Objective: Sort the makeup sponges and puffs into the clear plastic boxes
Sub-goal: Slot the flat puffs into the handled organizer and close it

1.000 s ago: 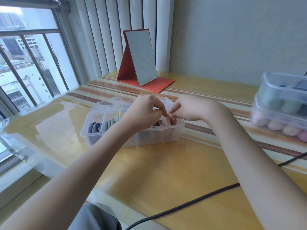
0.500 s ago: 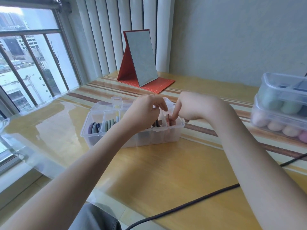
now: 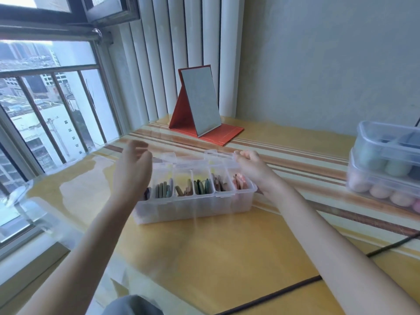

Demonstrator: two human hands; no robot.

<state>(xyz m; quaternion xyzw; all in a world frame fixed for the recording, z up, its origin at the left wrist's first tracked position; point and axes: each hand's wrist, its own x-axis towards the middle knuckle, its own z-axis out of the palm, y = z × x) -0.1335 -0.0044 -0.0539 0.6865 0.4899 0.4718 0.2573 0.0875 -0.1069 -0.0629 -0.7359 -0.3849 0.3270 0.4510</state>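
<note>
A clear divided box (image 3: 195,209) stands in the middle of the table. Flat makeup puffs (image 3: 201,186) in purple, green, brown and pink stand on edge in its compartments. The box's clear hinged lid (image 3: 200,156) is raised along the far side. My right hand (image 3: 250,162) grips the lid's right end, fingers curled over it. My left hand (image 3: 133,164) hovers at the lid's left end with relaxed fingers, blurred; whether it touches the lid is unclear. Two stacked clear boxes (image 3: 386,169) at the right hold egg-shaped sponges, green above and pink below.
A red folding mirror (image 3: 201,103) stands at the back of the table against the blinds. A black cable (image 3: 272,294) runs across the near right of the tabletop. A window with bars fills the left side, past the table's glass edge.
Both hands have come out of the pink compartment at the box's right end. The right hand now holds the lid, the left has swung out to the left. The camera moved closer.
</note>
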